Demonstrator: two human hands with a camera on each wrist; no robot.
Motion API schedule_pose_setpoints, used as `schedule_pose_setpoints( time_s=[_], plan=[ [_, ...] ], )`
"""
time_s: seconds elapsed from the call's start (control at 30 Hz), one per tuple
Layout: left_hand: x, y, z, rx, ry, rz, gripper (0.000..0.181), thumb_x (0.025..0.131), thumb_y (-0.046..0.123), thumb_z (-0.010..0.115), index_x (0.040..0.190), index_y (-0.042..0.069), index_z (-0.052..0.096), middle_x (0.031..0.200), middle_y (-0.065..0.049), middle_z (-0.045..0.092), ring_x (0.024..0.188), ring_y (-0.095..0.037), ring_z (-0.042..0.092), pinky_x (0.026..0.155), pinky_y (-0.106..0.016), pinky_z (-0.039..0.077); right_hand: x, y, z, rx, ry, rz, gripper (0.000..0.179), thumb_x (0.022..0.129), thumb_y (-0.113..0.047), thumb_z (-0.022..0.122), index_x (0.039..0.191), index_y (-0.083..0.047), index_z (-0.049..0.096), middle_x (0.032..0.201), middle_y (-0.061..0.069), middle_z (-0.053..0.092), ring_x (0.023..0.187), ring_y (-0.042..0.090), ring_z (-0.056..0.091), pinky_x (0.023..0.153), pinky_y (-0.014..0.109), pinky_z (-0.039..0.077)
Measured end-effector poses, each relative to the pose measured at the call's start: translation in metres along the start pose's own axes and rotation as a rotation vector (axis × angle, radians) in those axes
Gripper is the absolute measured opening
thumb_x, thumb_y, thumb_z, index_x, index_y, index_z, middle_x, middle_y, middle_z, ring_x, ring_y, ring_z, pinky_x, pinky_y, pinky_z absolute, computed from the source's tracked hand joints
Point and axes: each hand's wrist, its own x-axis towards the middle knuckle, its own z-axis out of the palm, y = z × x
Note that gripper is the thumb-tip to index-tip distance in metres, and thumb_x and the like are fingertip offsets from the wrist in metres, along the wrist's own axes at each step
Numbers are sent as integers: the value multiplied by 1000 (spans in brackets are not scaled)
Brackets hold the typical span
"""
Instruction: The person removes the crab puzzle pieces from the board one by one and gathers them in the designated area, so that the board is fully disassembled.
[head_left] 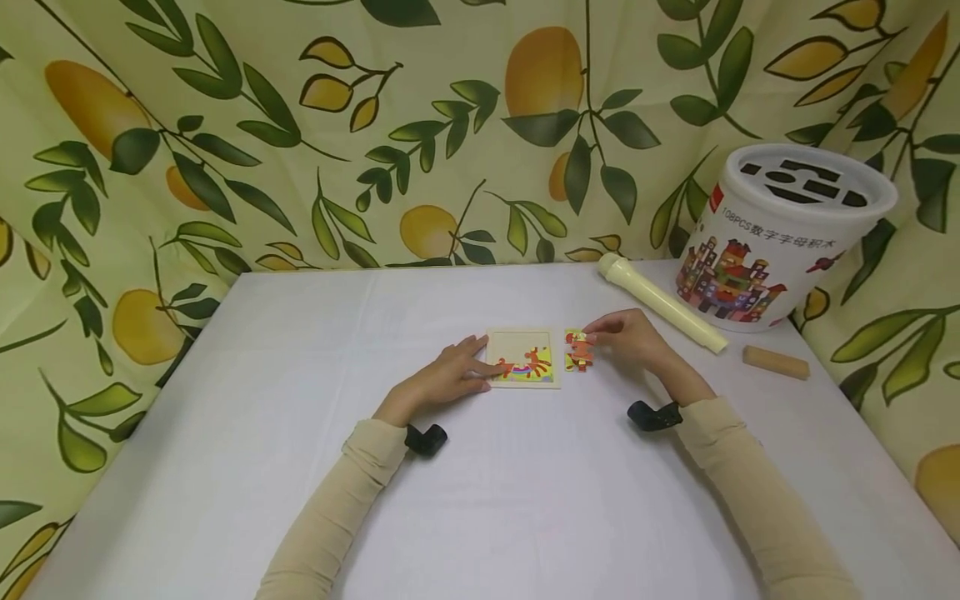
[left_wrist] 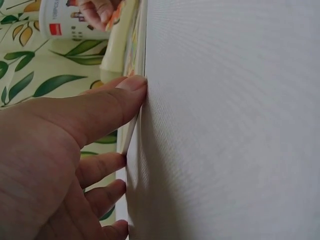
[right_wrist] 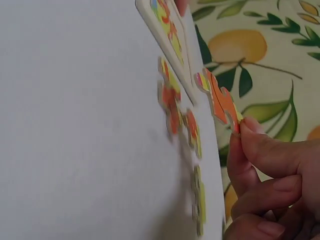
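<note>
A square puzzle board (head_left: 556, 385) with a pale raised rim lies on the table, its lower part filled with a colourful animal picture and its upper part bare. My left hand (head_left: 450, 371) rests at the board's left side, fingers spread and fairly straight. The thumb (left_wrist: 132, 82) touches the near edge in the left wrist view. Beside the board's right edge, my right hand (head_left: 628, 335) pinches an orange and yellow puzzle piece (right_wrist: 218, 102) between thumb and forefinger, raised above the table. Below it lie several loose puzzle pieces (right_wrist: 171, 107), partly hidden in the head view.
Behind my right hand lies a cream microphone-shaped tube (head_left: 660, 302). A large white block bucket (head_left: 772, 242) with a slotted lid stands at the back right. Near it is a small wooden block (head_left: 776, 362). A patterned curtain (head_left: 427, 167) hangs along the table's far side.
</note>
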Motion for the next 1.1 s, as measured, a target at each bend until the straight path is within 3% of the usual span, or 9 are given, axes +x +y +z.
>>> schedule_pose_setpoints(
  time_s=[0.2,0.47,1.1],
  plan=[
    [1,0,0,-4,5,-3,37,91,21,57,128,24,55,150,-22,21,140,-40,13,109,-61,11,-10,16,-15,-43,10,-15,27,86,-23,64,105,-4,68,112,18,64,108,28,53,82,32,41],
    [2,0,-1,10,-5,-8,38,90,22,58,128,24,55,150,-20,22,140,-39,14,109,-61,14,-16,31,-14,-88,48,-13,23,85,-19,66,99,-1,70,104,18,67,97,26,56,79,33,42],
    [3,-2,1,1,3,-6,37,90,23,58,127,25,55,151,-19,22,141,-37,14,109,-60,13,-27,25,-15,-181,122,-27,19,85,-19,66,94,-3,72,99,18,68,94,28,58,79,39,45]
  ],
)
